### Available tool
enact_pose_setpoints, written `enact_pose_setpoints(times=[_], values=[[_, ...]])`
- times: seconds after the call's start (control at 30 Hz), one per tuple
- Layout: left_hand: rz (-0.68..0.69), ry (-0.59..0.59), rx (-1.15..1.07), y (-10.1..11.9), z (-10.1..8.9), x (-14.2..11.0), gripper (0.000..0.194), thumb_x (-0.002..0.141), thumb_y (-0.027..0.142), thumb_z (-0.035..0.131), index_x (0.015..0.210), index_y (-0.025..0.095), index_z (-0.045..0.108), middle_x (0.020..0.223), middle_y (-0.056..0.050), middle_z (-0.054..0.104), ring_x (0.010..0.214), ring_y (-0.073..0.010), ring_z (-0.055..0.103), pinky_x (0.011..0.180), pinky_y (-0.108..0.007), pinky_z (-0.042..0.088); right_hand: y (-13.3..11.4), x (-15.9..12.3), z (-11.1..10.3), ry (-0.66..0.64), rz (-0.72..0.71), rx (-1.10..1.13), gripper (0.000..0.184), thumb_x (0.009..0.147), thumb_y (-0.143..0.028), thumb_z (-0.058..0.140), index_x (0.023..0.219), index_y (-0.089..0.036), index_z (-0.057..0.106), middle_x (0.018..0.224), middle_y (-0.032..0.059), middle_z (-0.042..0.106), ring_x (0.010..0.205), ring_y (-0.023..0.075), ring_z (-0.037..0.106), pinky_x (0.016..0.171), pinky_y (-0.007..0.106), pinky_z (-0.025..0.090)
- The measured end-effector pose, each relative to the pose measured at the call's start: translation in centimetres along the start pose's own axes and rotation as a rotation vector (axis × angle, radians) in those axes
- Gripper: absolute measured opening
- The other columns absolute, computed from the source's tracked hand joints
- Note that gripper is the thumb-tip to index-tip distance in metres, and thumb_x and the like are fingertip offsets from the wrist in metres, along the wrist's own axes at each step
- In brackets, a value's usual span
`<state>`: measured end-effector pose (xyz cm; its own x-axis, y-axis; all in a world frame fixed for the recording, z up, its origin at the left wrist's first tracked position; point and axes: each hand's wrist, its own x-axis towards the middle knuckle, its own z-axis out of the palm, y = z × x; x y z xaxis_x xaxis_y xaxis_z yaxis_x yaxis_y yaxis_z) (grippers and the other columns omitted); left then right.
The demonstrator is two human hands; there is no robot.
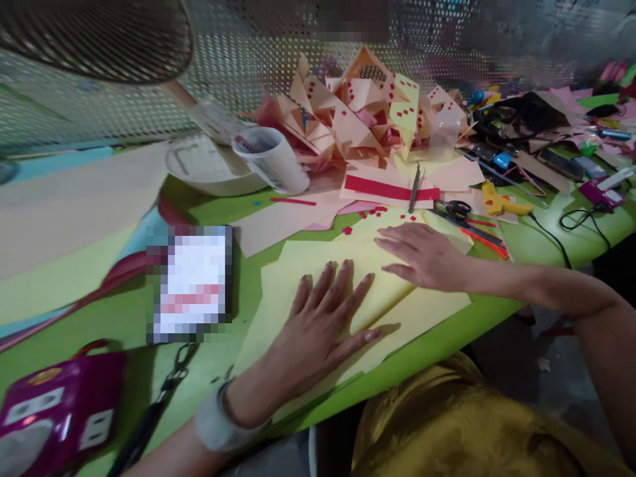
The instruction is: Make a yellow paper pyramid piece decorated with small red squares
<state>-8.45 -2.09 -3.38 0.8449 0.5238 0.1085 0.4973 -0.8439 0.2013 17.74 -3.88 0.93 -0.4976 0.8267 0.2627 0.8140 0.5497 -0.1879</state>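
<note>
Pale yellow paper sheets [278,285] lie on the green table in front of me, and the top one has a fold or raised edge running diagonally. My left hand [318,328] rests flat on the paper with its fingers spread. Over the right part of the same paper, my right hand [422,255] is stretched out, palm down, fingers extended. Neither hand grips anything. Just beyond the right hand are small red paper squares [348,230], tweezers [414,192] on a red strip [377,188], and black-handled scissors [458,210].
A phone [193,285] and a purple power socket block [64,404] are on the left. Behind stand a white cup [273,159] and a heap of peach paper pieces [348,119]. An orange cutter [484,243] and yellow glue gun [501,201] lie right. A hand fan [99,40] leans upper left.
</note>
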Motion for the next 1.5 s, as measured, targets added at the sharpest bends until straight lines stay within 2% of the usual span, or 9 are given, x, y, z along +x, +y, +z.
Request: enact_pose_setpoints(times=[0.1,0.2,0.4,0.53,0.7,0.9,1.1,1.33,1.5], values=[[-0.074,0.035,0.029,0.7,0.4,-0.4,0.078,0.094,0.065,0.037,0.158,0.035,0.002,0.165,-0.01,0.019,0.149,-0.0408,0.018,0.116,-0.065,0.02,-0.7,-2.6,0.7,-0.054,-0.159,-0.056,0.051,0.102,-0.043,0.04,0.145,-0.016,0.044,0.154,0.0147,0.042,0.144,0.0235,0.036,0.12,0.048,0.024],[-0.142,0.05,0.036,1.2,0.1,-0.4,0.081,0.093,0.064,0.04,0.158,0.036,0.002,0.164,-0.011,0.024,0.148,-0.0428,0.022,0.114,-0.066,0.022,-0.7,-3.7,1.9,-0.155,-0.167,-0.064,0.063,0.1,-0.054,0.038,0.151,-0.018,0.036,0.16,0.0144,0.03,0.15,0.0253,0.023,0.122,0.053,0.015],[-0.116,0.01,-0.054,-0.2,-0.8,-0.8,0.077,0.095,0.062,0.036,0.159,0.032,0.004,0.163,-0.01,0.026,0.147,-0.0357,0.03,0.116,-0.06,0.027,0.5,-2.6,2.5,-0.263,-0.18,0.01,0.075,0.097,-0.063,0.037,0.154,-0.014,0.03,0.162,0.0169,0.023,0.152,0.0298,0.016,0.122,0.054,0.013],[-0.088,-0.017,-0.101,-1.2,-1.5,-1.1,0.072,0.096,0.057,0.036,0.158,0.034,0.006,0.167,-0.007,0.014,0.149,-0.0348,0.025,0.118,-0.058,0.024,1.2,-0.9,2.1,-0.321,-0.233,0.034,0.075,0.095,-0.062,0.042,0.154,-0.015,0.031,0.162,0.0167,0.021,0.152,0.03,0.012,0.123,0.053,0.013],[-0.025,-0.031,-0.102,-1.9,-1.1,-1.5,0.07,0.097,0.056,0.035,0.158,0.034,0.008,0.167,-0.004,0.013,0.15,-0.0325,0.021,0.12,-0.053,0.02,1.4,0.6,2.3,-0.327,-0.291,0.024,0.075,0.095,-0.061,0.045,0.152,-0.014,0.033,0.161,0.0165,0.025,0.152,0.0296,0.014,0.123,0.052,0.013],[0.008,0.016,-0.019,-1.9,-0.1,-1.7,0.075,0.096,0.06,0.033,0.159,0.028,0.007,0.166,-0.009,0.017,0.151,-0.0309,0.02,0.121,-0.05,0.013,1.1,-1.2,1.3,-0.235,-0.316,0.006,0.071,0.097,-0.059,0.043,0.152,-0.015,0.032,0.162,0.0141,0.024,0.153,0.0242,0.013,0.124,0.047,0.01],[-0.008,-0.009,-0.044,-1.6,-0.8,-1.3,0.078,0.095,0.062,0.034,0.159,0.029,0.003,0.166,-0.008,0.017,0.151,-0.0303,0.019,0.121,-0.05,0.014,1.5,-2.9,1.4,-0.322,-0.259,0.045,0.078,0.095,-0.063,0.042,0.154,-0.014,0.028,0.162,0.016,0.023,0.152,0.028,0.017,0.123,0.049,0.014],[-0.016,-0.02,-0.143,-2.1,-1.6,-1.6,0.075,0.095,0.06,0.032,0.158,0.032,0.003,0.165,-0.004,0.019,0.148,-0.0309,0.027,0.12,-0.051,0.021,1.4,-2.8,1.9,-0.319,-0.231,0.088,0.077,0.094,-0.062,0.047,0.154,-0.017,0.03,0.161,0.0175,0.025,0.151,0.0296,0.021,0.121,0.052,0.018],[0.023,-0.014,-0.136,-2.1,-2.0,-1.6,0.073,0.095,0.062,0.03,0.159,0.03,0.009,0.165,-0.004,0.019,0.149,-0.0314,0.025,0.121,-0.051,0.02,1.5,-2.7,2.0,-0.301,-0.23,0.093,0.077,0.094,-0.062,0.045,0.154,-0.016,0.03,0.161,0.0167,0.027,0.15,0.0283,0.022,0.122,0.05,0.016]])
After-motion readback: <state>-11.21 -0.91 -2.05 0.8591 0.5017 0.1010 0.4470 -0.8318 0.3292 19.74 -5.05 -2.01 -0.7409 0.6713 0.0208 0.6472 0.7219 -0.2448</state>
